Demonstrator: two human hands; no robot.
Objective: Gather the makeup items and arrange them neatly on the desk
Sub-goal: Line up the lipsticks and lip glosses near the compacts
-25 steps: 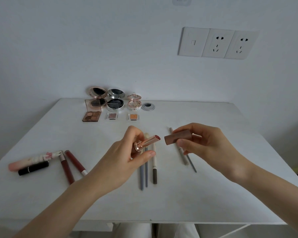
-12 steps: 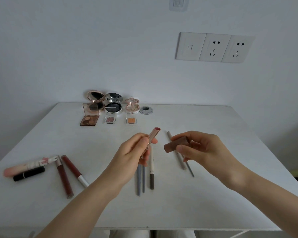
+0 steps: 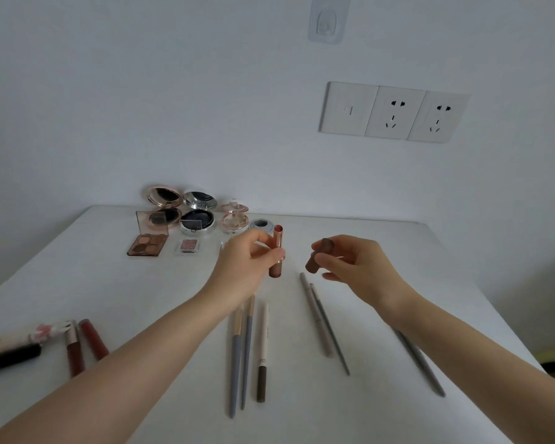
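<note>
My left hand (image 3: 247,267) pinches an uncapped rose-gold lipstick (image 3: 277,251) and holds it upright above the white desk (image 3: 161,290), its red tip pointing up. To its right, my right hand (image 3: 353,261) grips the brown lipstick cap (image 3: 318,255), a little apart from the lipstick. Several slim makeup pencils (image 3: 247,350) lie on the desk below my hands, with two more pencils (image 3: 322,325) to the right. Open compacts (image 3: 193,213) and an eyeshadow palette (image 3: 148,244) sit at the back of the desk.
Lip gloss tubes (image 3: 76,349) and a black lipstick (image 3: 10,358) lie at the left edge. A grey pencil (image 3: 420,363) lies partly under my right forearm. Wall sockets (image 3: 394,112) and an adhesive hook (image 3: 328,20) are on the wall behind.
My left hand has turned the lipstick from lying sideways to upright and moved it farther back. My right hand has tilted the cap more upright. The camera has tipped upward.
</note>
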